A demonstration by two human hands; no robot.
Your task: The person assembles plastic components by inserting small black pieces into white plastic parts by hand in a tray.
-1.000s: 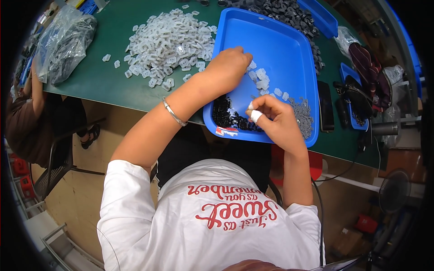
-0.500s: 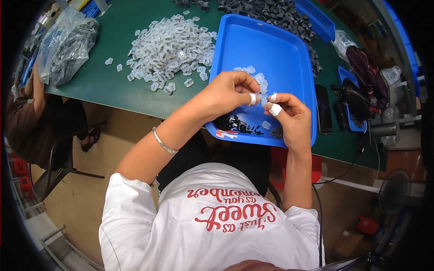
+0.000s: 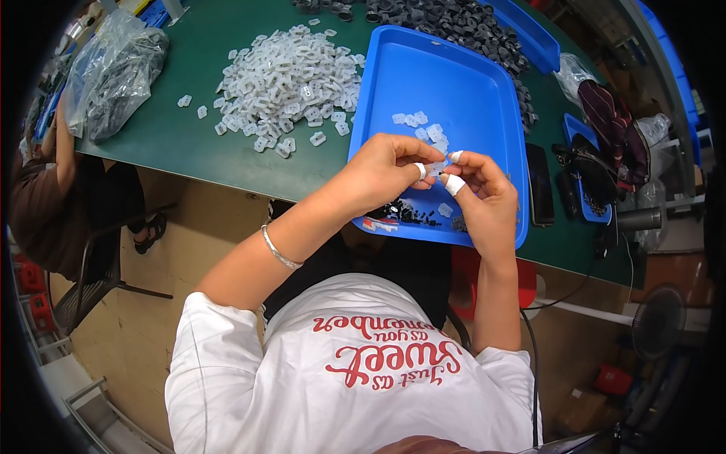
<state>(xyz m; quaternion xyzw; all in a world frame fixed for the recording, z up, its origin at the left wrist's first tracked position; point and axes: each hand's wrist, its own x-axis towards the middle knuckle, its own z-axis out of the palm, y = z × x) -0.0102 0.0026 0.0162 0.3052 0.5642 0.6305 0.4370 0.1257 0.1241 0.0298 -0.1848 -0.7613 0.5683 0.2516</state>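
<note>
Over the blue tray (image 3: 484, 91) my two hands meet. Between the fingertips of my left hand (image 3: 386, 168) is a small translucent white plastic piece (image 3: 436, 170). My right hand (image 3: 488, 189) pinches at the same piece from the other side; a tiny dark spot shows by its fingertips, too small to name. White tape wraps fingers on both hands. Several more translucent pieces (image 3: 433, 133) lie in the tray just beyond my fingers. Tiny black parts (image 3: 404, 213) are heaped along the tray's near edge, with one loose translucent piece (image 3: 445, 209) beside them.
A big pile of translucent pieces (image 3: 287, 83) covers the green table (image 3: 181, 140) left of the tray. Dark grey parts (image 3: 454, 26) are heaped behind it. A phone (image 3: 539, 184) lies to the right, a clear plastic bag (image 3: 117, 72) far left. Another person (image 3: 49, 197) sits at left.
My left hand has come slightly nearer to me, and the translucent piece is now turned and more exposed between both hands' fingertips. My right hand has shifted only a little.
</note>
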